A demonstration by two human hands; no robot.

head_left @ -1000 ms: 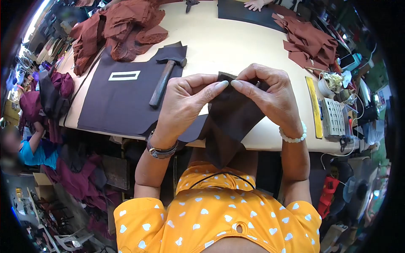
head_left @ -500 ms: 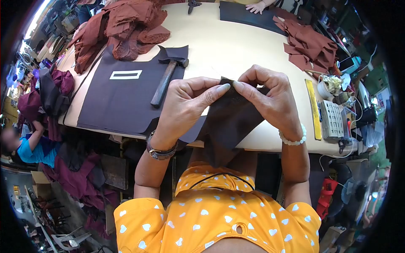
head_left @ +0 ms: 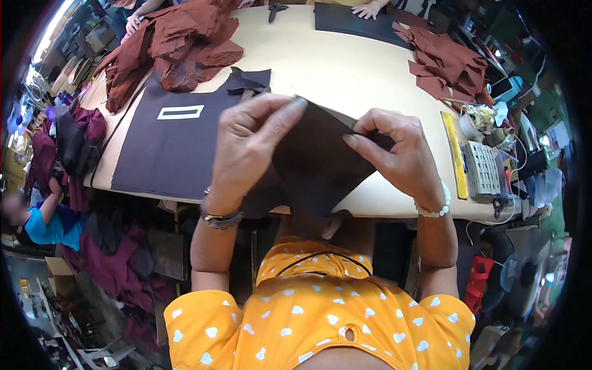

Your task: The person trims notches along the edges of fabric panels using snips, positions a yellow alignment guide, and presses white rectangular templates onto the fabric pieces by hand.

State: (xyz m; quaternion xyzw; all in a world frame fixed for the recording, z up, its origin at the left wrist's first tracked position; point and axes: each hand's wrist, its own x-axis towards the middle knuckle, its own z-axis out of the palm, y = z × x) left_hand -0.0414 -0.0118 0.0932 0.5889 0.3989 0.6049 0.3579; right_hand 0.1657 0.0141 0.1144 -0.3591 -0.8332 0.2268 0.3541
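My left hand (head_left: 250,145) pinches the upper corner of a dark brown piece of leather or cloth (head_left: 324,154) between thumb and fingers. Along the same top edge, farther right, my right hand (head_left: 398,145) grips it in a pinch too. The piece hangs between my hands over the table's front edge, its lower end drooping in folds toward my lap. Behind my left hand lies a large dark sheet (head_left: 166,148) bearing a pale rectangular frame (head_left: 180,112). My left hand and the held piece hide most of the hammer on that sheet.
Reddish-brown pieces are heaped on the cream table (head_left: 290,52) at the back left (head_left: 185,37) and right (head_left: 447,61). A yellow ruler (head_left: 454,154) and a pale slotted block (head_left: 484,169) lie at right. Another person's hand (head_left: 367,10) rests on a dark sheet across the table.
My hands have moved apart along the top edge, spreading the dark piece between them. My left hand went left and up, now covering the hammer's handle. Another person's hand appears at the back left.
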